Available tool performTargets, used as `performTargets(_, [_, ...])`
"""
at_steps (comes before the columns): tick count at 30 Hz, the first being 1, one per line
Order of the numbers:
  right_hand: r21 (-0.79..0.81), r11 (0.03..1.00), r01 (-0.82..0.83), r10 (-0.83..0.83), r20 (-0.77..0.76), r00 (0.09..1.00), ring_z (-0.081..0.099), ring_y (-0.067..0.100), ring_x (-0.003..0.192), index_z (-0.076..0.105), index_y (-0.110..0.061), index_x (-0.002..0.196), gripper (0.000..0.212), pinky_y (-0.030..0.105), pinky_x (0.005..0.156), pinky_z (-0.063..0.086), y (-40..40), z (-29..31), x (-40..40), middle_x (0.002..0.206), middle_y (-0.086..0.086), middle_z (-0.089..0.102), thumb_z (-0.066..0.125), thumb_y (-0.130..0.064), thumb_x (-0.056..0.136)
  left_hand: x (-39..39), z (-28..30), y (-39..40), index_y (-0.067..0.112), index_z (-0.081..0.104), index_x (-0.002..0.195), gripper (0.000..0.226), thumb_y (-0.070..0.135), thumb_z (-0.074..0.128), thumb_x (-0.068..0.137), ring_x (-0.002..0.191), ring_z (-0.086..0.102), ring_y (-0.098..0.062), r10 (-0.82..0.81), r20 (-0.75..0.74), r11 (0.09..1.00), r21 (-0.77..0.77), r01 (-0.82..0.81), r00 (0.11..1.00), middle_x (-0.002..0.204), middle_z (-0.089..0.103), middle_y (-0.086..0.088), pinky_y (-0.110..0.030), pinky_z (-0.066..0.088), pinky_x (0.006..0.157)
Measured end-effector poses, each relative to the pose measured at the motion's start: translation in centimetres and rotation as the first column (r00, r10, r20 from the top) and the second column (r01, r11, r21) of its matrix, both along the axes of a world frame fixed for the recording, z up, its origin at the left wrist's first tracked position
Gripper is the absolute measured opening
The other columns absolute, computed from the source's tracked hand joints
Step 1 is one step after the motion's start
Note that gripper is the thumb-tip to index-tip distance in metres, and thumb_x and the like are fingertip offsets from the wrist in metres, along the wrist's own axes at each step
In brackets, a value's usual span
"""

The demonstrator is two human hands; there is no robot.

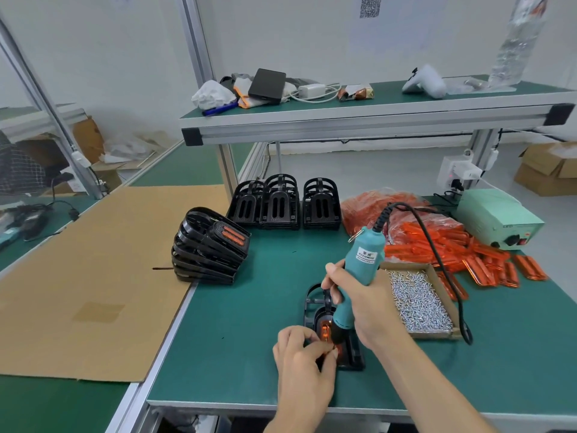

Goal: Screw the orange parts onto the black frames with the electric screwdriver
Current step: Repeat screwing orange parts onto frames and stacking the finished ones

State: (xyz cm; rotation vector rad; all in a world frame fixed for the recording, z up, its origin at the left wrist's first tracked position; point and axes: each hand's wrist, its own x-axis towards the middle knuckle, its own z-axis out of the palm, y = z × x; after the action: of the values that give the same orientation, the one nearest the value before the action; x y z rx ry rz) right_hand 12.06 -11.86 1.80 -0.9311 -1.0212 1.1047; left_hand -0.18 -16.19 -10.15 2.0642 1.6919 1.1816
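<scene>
Item 1: electric screwdriver (359, 270), teal body, black cord at its top end. It is gripped around the barrel by the right hand (363, 303), fingers wrapped, and is held tilted, tip down onto the work piece.

Item 2: black frame (352, 354), laid flat on the green desk (237, 323) near the front edge. An orange part (325, 330) is seated in it, directly beside the screwdriver tip.

Item 3: left hand (301, 354), fingers curled, fingertips pinched at the near end of the frame beside the orange part. What is pinched is too small to tell.

Item 4: cardboard tray of silver screws (418, 303), placed just right of the right hand.

Item 5: loose orange parts (487, 260), heaped at the right of the desk, with a clear bag of more (374, 207) behind them.

Item 6: stack of finished frames (209, 245), leaned at the desk's left edge; orange inserts are shown on the top 1.

Item 7: rows of bare black frames (281, 204), stood upright at the back.

Item 8: pale green power unit (496, 217), set at the far right.

Item 9: cardboard sheet (93, 276), spread on the adjoining surface to the left.
</scene>
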Motion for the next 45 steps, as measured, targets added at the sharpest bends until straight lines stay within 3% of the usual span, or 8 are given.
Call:
performTargets(9, [0.014,0.994,-0.113,0.111,0.090,0.990,0.049,0.019,0.053,0.066,-0.020,0.070,0.023,0.027,0.062,0.048,0.1,-0.1,-0.3,0.077,0.014,0.072,0.075,-0.039,0.081,-0.3,0.0,-0.3,0.028,0.081,0.083,0.010,0.024,0.088,0.077,0.100,0.045,-0.009,-0.024,-0.002,1.000,0.016,0.024,1.000,0.092,0.051,0.016,-0.023,0.034,0.087])
performTargets(15, [0.026,0.986,-0.162,0.153,0.198,0.968,0.051,0.019,0.054,0.069,-0.019,0.069,0.026,0.032,0.067,0.049,0.4,-0.7,-0.6,0.076,0.028,0.067,0.075,-0.040,0.084,-0.3,-0.1,-0.4,0.017,0.081,0.083,0.006,0.018,0.086,0.080,0.105,0.043,-0.011,-0.054,0.020,0.998,0.044,0.053,0.998,0.093,0.049,0.012,-0.022,0.039,0.091])
performTargets(19, [0.023,0.985,-0.173,0.162,0.238,0.958,0.052,0.018,0.055,0.069,-0.019,0.070,0.026,0.032,0.066,0.050,0.5,-1.1,-0.7,0.074,0.027,0.066,0.075,-0.039,0.086,-0.4,-0.1,-0.6,0.017,0.081,0.086,0.009,0.019,0.087,0.080,0.106,0.044,-0.012,-0.048,-0.001,0.998,0.038,0.048,0.999,0.095,0.048,0.011,-0.018,0.037,0.094])
performTargets(27, [0.030,0.980,-0.196,0.183,0.248,0.951,0.054,0.018,0.056,0.070,-0.018,0.074,0.025,0.034,0.064,0.051,0.6,-1.8,-0.5,0.075,0.021,0.069,0.075,-0.038,0.088,-1.1,-0.2,-1.0,0.024,0.083,0.087,0.023,0.024,0.095,0.068,0.099,0.047,-0.017,-0.013,-0.067,0.998,0.062,0.017,0.998,0.097,0.048,0.010,-0.034,0.050,0.082])
performTargets(34, [0.041,0.963,-0.267,0.248,0.257,0.934,0.053,0.021,0.055,0.067,-0.014,0.070,0.028,0.032,0.060,0.048,0.9,-2.0,0.0,0.071,0.026,0.064,0.075,-0.033,0.089,-1.1,-0.8,-1.0,0.024,0.083,0.087,0.025,0.024,0.097,0.067,0.100,0.048,-0.015,-0.004,-0.044,0.998,0.058,0.007,0.999,0.099,0.050,0.009,-0.029,0.049,0.083])
performTargets(38, [0.028,0.923,-0.384,0.362,0.277,0.890,0.056,0.023,0.057,0.069,-0.015,0.076,0.031,0.034,0.065,0.049,0.9,-1.7,0.3,0.077,0.024,0.070,0.079,-0.041,0.089,-1.2,-1.1,-1.1,0.024,0.082,0.088,0.023,0.025,0.095,0.069,0.100,0.047,-0.014,-0.007,-0.055,0.998,0.060,0.010,0.998,0.100,0.049,0.009,-0.025,0.045,0.085])
performTargets(45, [0.004,0.897,-0.442,0.425,0.275,0.863,0.057,0.022,0.061,0.067,-0.017,0.076,0.022,0.035,0.069,0.050,1.0,-1.3,0.8,0.079,0.021,0.072,0.076,-0.031,0.090,-1.2,-1.2,-1.0,0.025,0.081,0.087,0.025,0.022,0.096,0.067,0.099,0.047,-0.013,-0.027,-0.045,0.998,0.064,0.029,0.999,0.100,0.050,0.008,-0.026,0.045,0.083])
